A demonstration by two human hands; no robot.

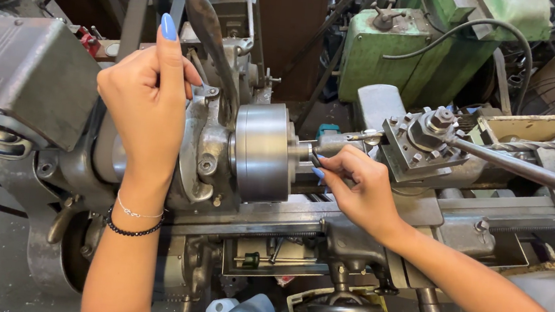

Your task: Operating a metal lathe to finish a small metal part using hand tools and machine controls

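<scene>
No screens or signs show. The only package-like thing is a flattened brown cardboard piece (548, 81) at the far right, lying among dark clutter behind the green machine housing (396, 55). Any labels on the lathe are too small or blurred to make out.

The lathe chuck (263, 152) is smooth grey metal with a dull sheen. At three o'clock from it, the tool post handle (511, 164) looks polished steel. At one o'clock, the green housing (396, 55) wears chipped, matt paint.
</scene>
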